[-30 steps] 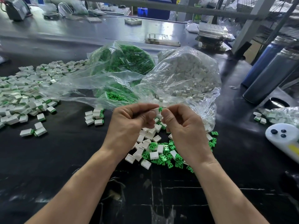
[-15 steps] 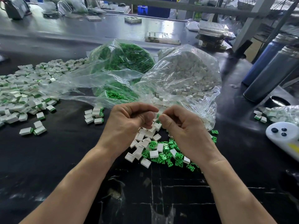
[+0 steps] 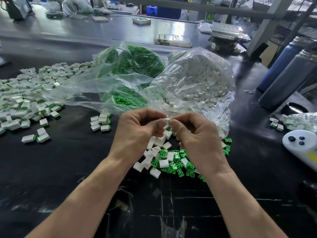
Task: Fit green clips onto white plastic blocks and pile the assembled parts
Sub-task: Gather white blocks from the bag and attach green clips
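Grip: between my left hand [image 3: 137, 133] and my right hand [image 3: 197, 136] I pinch one white block [image 3: 163, 120]; left thumb and forefinger curl round it, and my right fingertips press a green clip [image 3: 169, 121] against its right end. Only a sliver of the clip shows, so I cannot tell how far in it sits.
Where I hold it: raised above the black table [image 3: 68, 169], right over the loose parts, at the mouth of the block bag.
Loose parts: white blocks and green clips lie mixed in a scatter [image 3: 169, 160] beneath my hands, partly hidden by my right wrist.
Finished pile: a wide heap of assembled parts [image 3: 25, 98] spreads over the left of the table; a small cluster [image 3: 101, 121] sits apart, nearer my left hand, and a few strays [image 3: 36, 137] lie closer to me.
Supply bags: a clear bag of white blocks [image 3: 197, 79] slumps just behind my hands; a clear bag of green clips [image 3: 130, 64] stands to its left, its plastic spilling toward the heap.
Right edge: two dark flasks [image 3: 288, 78] stand upright at the back, another small bag of parts [image 3: 298, 121] lies nearer, and a white controller [image 3: 300, 146] with dark buttons lies just in front of it.
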Tool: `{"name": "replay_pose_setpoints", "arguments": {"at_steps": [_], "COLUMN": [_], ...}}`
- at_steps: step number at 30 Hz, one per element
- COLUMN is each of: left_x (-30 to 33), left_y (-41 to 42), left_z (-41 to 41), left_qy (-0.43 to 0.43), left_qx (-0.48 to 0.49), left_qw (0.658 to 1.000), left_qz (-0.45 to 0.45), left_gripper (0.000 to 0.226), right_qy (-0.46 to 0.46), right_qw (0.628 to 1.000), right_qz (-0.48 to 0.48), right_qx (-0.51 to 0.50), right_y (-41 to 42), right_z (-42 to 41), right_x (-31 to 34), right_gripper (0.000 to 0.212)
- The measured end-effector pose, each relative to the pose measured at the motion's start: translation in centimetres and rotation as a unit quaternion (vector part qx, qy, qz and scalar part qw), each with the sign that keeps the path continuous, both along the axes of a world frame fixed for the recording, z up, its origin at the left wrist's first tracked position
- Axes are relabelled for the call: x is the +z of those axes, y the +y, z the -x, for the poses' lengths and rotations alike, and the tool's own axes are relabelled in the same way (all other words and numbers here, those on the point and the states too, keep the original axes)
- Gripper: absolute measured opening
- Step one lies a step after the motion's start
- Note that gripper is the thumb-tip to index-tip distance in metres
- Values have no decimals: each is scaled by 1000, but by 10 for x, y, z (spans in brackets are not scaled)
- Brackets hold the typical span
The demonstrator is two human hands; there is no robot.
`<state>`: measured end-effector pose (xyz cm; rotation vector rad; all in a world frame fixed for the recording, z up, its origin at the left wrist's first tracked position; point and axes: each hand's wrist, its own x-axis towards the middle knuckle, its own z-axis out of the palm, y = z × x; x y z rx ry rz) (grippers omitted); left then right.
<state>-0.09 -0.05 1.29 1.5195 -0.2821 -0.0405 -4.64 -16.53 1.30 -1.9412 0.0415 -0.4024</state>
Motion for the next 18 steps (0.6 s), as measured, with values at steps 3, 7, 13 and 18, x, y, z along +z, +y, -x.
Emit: {"name": "replay_pose_setpoints", "arguments": {"at_steps": [3,7,13,18], "left_x": [-1,1,4,4], "left_y": [-5,-8,1,3], "left_z": [5,7,3,0], "left_qy": [-5,-9,1,-18], "left_qx": [27,43,-8,-23], "left_qw": [1000,999,1000,997], "left_qz": [2,1,-26,-77], "left_gripper": [13,14,14,19], "right_qy": [-38,-56,19,-10], "right_qw": [996,991,999,992], "right_qz": [68,107,-15,124], "right_qx": [-32,-51,36,6], "right_y": [7,13,0,2], "right_z": [2,4,5,4], "right_x": [1,2,3,3], "right_gripper": [1,1,9,2]}}
